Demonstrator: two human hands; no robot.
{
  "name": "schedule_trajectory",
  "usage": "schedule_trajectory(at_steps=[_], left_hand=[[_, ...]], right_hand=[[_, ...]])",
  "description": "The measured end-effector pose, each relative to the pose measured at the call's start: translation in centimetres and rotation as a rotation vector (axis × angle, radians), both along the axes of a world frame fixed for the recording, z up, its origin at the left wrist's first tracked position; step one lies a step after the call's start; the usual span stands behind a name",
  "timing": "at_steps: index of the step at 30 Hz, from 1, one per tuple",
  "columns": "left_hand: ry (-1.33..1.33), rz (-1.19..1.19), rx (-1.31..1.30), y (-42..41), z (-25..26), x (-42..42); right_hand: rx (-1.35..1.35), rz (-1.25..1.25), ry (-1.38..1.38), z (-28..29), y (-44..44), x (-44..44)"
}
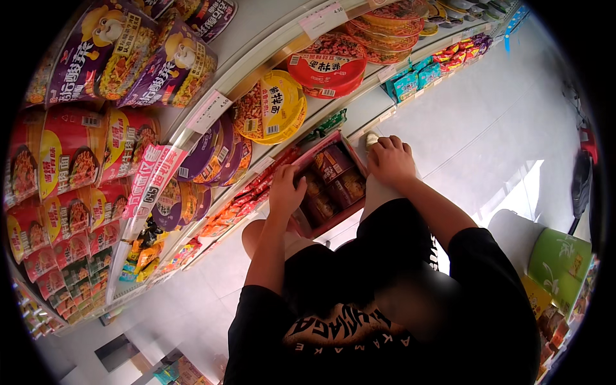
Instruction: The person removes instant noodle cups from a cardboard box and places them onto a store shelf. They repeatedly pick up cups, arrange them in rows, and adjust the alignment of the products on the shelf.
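An uncovered red cardboard box [332,231] sits low between my legs, tilted in the view. Several purple instant-noodle packages [332,163] lie in it, partly in shadow. My left hand [288,190] is at the box's left rim, its thumb apart from the fingers and over the inner side. Whether it grips the rim is hidden. Beyond the right rim, my right hand [392,161] lies over my right knee with loosely bent fingers and nothing visible in it. A light-coloured shoe [371,139] shows just past its fingertips.
Store shelves [250,57] run diagonally at the left, with purple noodle cups [168,57], red noodle cups [72,149] and yellow noodle bowls [269,106]. Bagged snacks [240,202] line the low shelf beside the box. Pale floor [481,120] stretches right; a green carton [560,267] stands behind.
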State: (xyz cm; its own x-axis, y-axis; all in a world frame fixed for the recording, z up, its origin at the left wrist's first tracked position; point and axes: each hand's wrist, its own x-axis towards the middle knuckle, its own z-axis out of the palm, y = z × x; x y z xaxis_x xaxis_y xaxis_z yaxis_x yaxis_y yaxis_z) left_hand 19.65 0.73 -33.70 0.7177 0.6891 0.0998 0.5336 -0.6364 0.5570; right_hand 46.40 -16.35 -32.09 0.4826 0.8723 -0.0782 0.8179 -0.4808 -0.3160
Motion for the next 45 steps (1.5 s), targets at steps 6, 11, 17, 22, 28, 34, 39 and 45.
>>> schedule_trajectory(at_steps=[6,11,17,22,28,34,39,45], left_hand=[[0.115,0.052,-0.209,-1.6,-7.8,-1.5],[0.133,0.079,-0.325,-2.3,-12.1,-1.5],[0.170,0.109,-0.471,-2.1,-14.9,0.5],[0.121,0.293,-0.720,-1.6,-18.4,2.8],[-0.098,0.517,-1.165,-1.2,-17.1,7.3],[-0.127,0.660,-1.299,-0.3,-19.7,8.3],[-0.247,0.700,-1.314,-0.5,-20.2,8.7],[-0.300,0.708,-1.335,-0.8,-17.0,9.1]], right_hand=[[0.132,-0.001,-0.053,-1.3,0.4,0.6],[0.083,-0.033,-0.020,-1.0,0.2,1.4],[0.030,-0.082,0.015,-0.3,-0.3,2.4],[0.069,-0.106,-0.002,-0.5,-0.6,2.9],[0.059,-0.126,-0.002,-0.3,-0.4,3.4],[0.057,-0.116,-0.051,-0.4,0.1,3.5],[0.058,-0.118,-0.050,-0.4,0.5,3.7],[0.059,-0.123,-0.043,-0.3,0.6,3.7]])
